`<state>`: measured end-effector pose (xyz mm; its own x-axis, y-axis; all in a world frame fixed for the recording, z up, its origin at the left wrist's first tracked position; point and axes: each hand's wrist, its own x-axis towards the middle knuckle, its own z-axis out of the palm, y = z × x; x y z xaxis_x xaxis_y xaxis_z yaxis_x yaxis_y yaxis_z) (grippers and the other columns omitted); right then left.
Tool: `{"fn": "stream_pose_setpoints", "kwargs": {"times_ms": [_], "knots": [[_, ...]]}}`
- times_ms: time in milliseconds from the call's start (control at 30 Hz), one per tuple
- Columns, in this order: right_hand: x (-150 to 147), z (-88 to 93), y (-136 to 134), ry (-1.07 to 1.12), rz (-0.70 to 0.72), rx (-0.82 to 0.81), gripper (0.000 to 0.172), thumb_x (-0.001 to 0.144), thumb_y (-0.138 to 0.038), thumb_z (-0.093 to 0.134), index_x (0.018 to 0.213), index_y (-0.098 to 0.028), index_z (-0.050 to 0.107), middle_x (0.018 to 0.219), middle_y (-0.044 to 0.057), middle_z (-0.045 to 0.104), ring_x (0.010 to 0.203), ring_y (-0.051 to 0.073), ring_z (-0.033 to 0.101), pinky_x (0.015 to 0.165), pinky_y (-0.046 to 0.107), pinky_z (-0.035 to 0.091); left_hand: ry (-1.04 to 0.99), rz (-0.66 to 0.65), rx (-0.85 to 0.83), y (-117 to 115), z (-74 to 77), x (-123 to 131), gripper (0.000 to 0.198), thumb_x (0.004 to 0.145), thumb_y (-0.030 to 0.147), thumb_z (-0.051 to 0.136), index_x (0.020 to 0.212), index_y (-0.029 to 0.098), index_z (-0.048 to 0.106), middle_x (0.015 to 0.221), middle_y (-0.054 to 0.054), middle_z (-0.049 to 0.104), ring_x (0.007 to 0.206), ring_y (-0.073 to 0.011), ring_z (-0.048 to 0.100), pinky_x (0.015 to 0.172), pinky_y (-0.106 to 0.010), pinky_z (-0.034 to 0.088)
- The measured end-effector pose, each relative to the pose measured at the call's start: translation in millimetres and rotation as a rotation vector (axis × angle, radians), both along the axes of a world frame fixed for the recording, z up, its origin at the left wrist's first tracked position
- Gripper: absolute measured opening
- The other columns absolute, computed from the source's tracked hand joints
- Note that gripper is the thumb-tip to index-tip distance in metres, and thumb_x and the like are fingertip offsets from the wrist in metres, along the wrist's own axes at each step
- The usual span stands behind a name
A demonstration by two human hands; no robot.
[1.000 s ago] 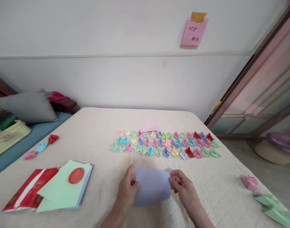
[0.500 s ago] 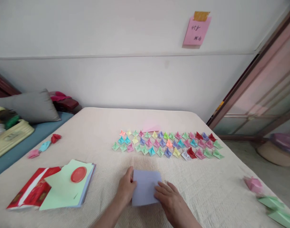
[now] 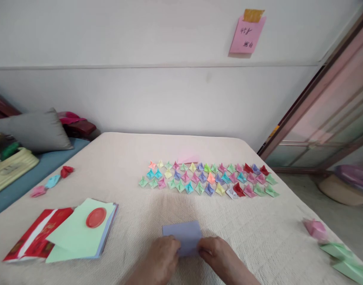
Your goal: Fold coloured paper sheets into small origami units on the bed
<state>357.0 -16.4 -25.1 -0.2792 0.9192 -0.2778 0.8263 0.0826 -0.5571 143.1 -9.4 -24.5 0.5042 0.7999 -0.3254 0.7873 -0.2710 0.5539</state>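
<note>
A folded lavender paper (image 3: 183, 233) lies on the cream cloth of the table (image 3: 128, 166) near the front edge. My left hand (image 3: 160, 259) presses on its near left corner, fingers curled down onto it. My right hand (image 3: 217, 257) presses on its near right edge the same way. Beyond the paper, several small folded paper shapes (image 3: 208, 180) in many colours sit in three rows across the table's middle.
A stack of coloured sheets (image 3: 77, 233) with a red round lid (image 3: 96, 217) lies at the front left, over a red packet (image 3: 35, 237). Three folded pieces (image 3: 52, 181) sit at the left edge. Pink (image 3: 315, 228) and green folded papers (image 3: 344, 261) lie at the right edge.
The lavender sheet, held curved between both hands a second ago, now lies folded smaller and flat. Both hands have drawn back to its near edge and press it down.
</note>
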Motion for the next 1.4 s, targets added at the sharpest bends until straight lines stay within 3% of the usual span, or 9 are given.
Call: {"fn": "stream_pose_setpoints", "kwargs": {"times_ms": [267, 400, 533, 633, 700, 767, 867, 1000, 1400], "knots": [[2, -2.9, 7, 0.163, -0.179, 0.062, 0.015, 0.069, -0.01, 0.043, 0.069, -0.021, 0.054, 0.063, -0.003, 0.059, 0.062, 0.014, 0.055, 0.057, 0.021, 0.036, 0.04, 0.236, 0.022, 26, -11.4, -1, 0.016, 0.072, 0.015, 0.05, 0.064, 0.02, 0.062, 0.066, -0.002, 0.063, 0.069, -0.0204, 0.059, 0.067, -0.029, 0.04], [-4, -14.6, 13, 0.126, -0.317, 0.096, 0.016, 0.07, -0.009, 0.041, 0.077, -0.022, 0.044, 0.059, -0.004, 0.053, 0.057, 0.015, 0.053, 0.055, 0.022, 0.034, 0.049, 0.319, 0.055, 32, -13.4, -2, 0.018, 0.071, 0.014, 0.05, 0.078, 0.02, 0.065, 0.077, -0.005, 0.067, 0.077, -0.0232, 0.061, 0.071, -0.032, 0.042], [-10, -20.1, 12, 0.093, -0.376, 0.106, 0.022, 0.072, -0.007, 0.041, 0.088, -0.023, 0.041, 0.062, -0.004, 0.057, 0.058, 0.015, 0.056, 0.056, 0.021, 0.035, 0.056, 0.358, 0.136, 24, -8.8, 2, 0.041, 0.074, 0.012, 0.048, 0.113, 0.017, 0.059, 0.102, -0.011, 0.066, 0.099, -0.0273, 0.058, 0.086, -0.036, 0.041], [-12, -19.4, 10, 0.051, -0.391, 0.106, 0.022, 0.074, -0.006, 0.041, 0.087, -0.023, 0.043, 0.066, -0.001, 0.061, 0.06, 0.016, 0.058, 0.055, 0.022, 0.033, 0.16, 0.27, 0.35, 9, -10.8, 15, 0.055, 0.077, 0.004, 0.038, 0.13, 0.014, 0.048, 0.122, -0.015, 0.058, 0.111, -0.0303, 0.052, 0.094, -0.045, 0.038], [-13, -19.5, 9, 0.027, -0.39, 0.108, 0.021, 0.074, -0.005, 0.042, 0.085, -0.023, 0.045, 0.067, 0.0, 0.063, 0.062, 0.017, 0.06, 0.055, 0.022, 0.033, 0.17, 0.095, 0.433, -5, -20.8, 26, 0.056, 0.079, 0.004, 0.037, 0.132, 0.016, 0.048, 0.131, -0.015, 0.053, 0.115, -0.0306, 0.05, 0.099, -0.049, 0.035], [-13, -20.9, 9, 0.012, -0.382, 0.111, 0.02, 0.074, -0.005, 0.043, 0.082, -0.023, 0.046, 0.066, 0.0, 0.062, 0.062, 0.017, 0.06, 0.055, 0.022, 0.032, 0.135, -0.083, 0.397, -19, -37.0, 37, 0.055, 0.079, 0.016, 0.049, 0.134, 0.015, 0.046, 0.133, -0.015, 0.053, 0.119, -0.0329, 0.048, 0.1, -0.05, 0.036], [-13, -24.0, 10, -0.001, -0.381, 0.118, 0.017, 0.074, -0.007, 0.044, 0.079, -0.023, 0.046, 0.064, -0.001, 0.061, 0.061, 0.016, 0.058, 0.055, 0.022, 0.031, 0.14, -0.177, 0.385, -34, -61.9, 45, 0.078, 0.075, 0.043, 0.06, 0.143, 0.016, 0.033, 0.144, -0.019, 0.039, 0.128, -0.043, 0.037, 0.098, -0.063, 0.033], [-12, -26.9, 10, -0.007, -0.41, 0.117, 0.015, 0.073, -0.008, 0.045, 0.077, -0.023, 0.045, 0.063, -0.002, 0.059, 0.058, 0.015, 0.055, 0.054, 0.022, 0.03, 0.164, -0.159, 0.393, -39, -76.3, 44, 0.087, 0.073, 0.053, 0.061, 0.146, 0.021, 0.025, 0.148, -0.019, 0.032, 0.13, -0.0477, 0.03, 0.095, -0.072, 0.029], [-6, -29.2, 13, 0.037, -0.537, 0.087, 0.018, 0.066, -0.009, 0.049, 0.065, -0.024, 0.04, 0.056, -0.005, 0.053, 0.055, 0.014, 0.054, 0.052, 0.022, 0.031, 0.145, -0.139, 0.342, -36, -81.0, 43, 0.095, 0.069, 0.062, 0.061, 0.147, 0.026, 0.019, 0.149, -0.02, 0.028, 0.132, -0.0494, 0.026, 0.094, -0.077, 0.022]]}}
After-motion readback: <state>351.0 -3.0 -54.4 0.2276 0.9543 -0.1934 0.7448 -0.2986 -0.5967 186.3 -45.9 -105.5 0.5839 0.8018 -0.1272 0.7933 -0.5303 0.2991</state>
